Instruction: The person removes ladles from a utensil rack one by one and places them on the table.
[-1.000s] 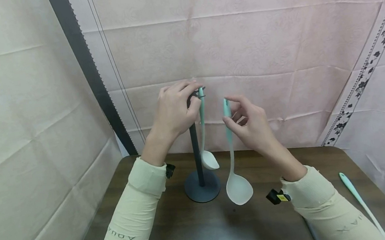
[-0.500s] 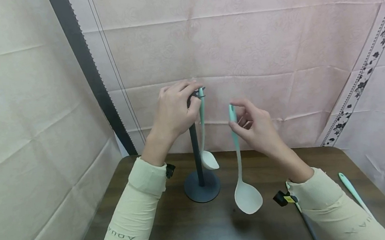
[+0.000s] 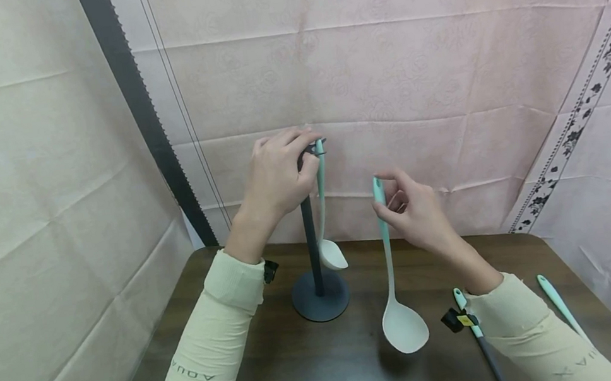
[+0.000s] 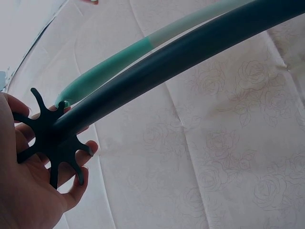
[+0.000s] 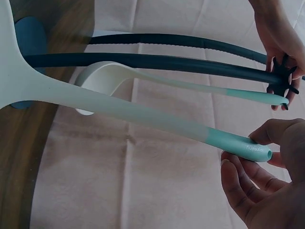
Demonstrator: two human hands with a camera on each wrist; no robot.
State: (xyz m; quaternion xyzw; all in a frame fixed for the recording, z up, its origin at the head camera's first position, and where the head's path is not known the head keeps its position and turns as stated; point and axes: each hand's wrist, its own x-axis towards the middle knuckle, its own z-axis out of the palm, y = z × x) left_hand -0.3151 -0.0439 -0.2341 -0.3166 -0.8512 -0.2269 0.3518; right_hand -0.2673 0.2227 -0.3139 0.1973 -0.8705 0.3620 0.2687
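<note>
My left hand [image 3: 280, 174] holds the top of a dark utensil stand [image 3: 312, 240], its fingers curled among the hooks [image 4: 50, 136] in the left wrist view. From one hook hangs a white ladle [image 3: 332, 254] with a turquoise handle, its bowl above the round base. To the right, my right hand [image 3: 413, 206] pinches the upper handle of a large white spoon [image 3: 405, 327]. That spoon hangs bowl down, apart from the stand. In the right wrist view, thumb and fingertips grip the turquoise handle end [image 5: 238, 144].
Near my right sleeve lies a utensil with a turquoise handle end [image 3: 460, 298] and dark shaft, partly covered by the wrist camera. Another turquoise-handled utensil [image 3: 559, 302] lies farther right on the brown table [image 3: 304, 368]. Patterned cloth [image 3: 410, 63] stands behind and at both sides.
My right hand has moved right and downward with the spoon, away from the stand. The dark-shafted utensil shows more now. My left hand and the hanging ladle stay where they were.
</note>
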